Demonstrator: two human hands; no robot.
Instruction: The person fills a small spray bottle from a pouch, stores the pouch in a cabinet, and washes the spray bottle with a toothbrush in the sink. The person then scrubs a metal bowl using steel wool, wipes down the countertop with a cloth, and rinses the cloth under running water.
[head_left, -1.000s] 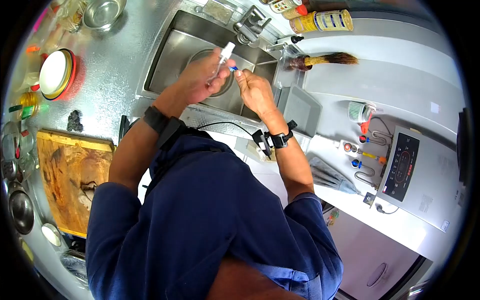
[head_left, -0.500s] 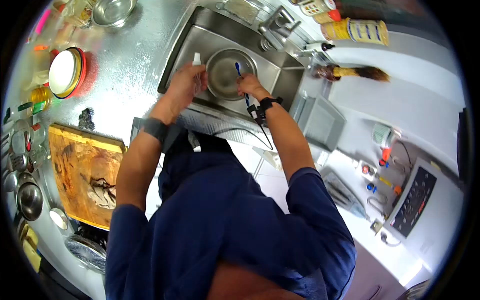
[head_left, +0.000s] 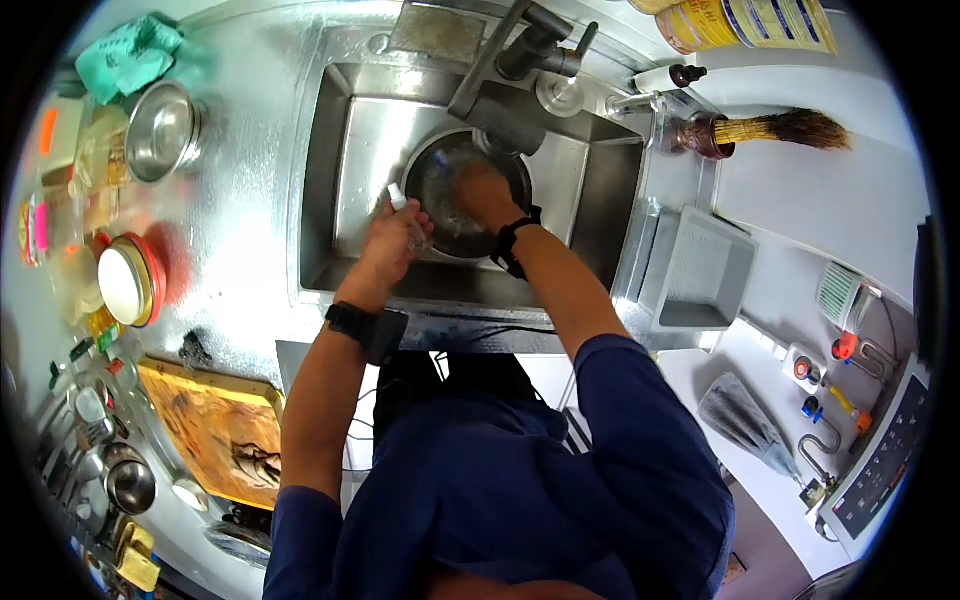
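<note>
My left hand (head_left: 392, 243) is closed round a small clear bottle (head_left: 412, 222) with a white cap, at the left rim of a round metal basin (head_left: 415, 160). The basin rests in the steel sink (head_left: 372, 130) and seems to hold water. My right hand (head_left: 485, 195) reaches into the basin, blurred by motion. A blue smear beside its fingers is the toothbrush (head_left: 443, 158), mostly hidden now. Above the basin's far side extends the dark faucet (head_left: 490, 75).
On the left counter are a metal bowl (head_left: 160, 130), stacked plates (head_left: 122, 282) and a wooden cutting board (head_left: 215, 425). To the sink's right stand a grey plastic tub (head_left: 705, 270) and a bristle brush (head_left: 780, 130).
My right hand has moved the toothbrush down into the basin, under the faucet, which now reaches over it. My left hand keeps the bottle beside the rim. The view has shifted.
</note>
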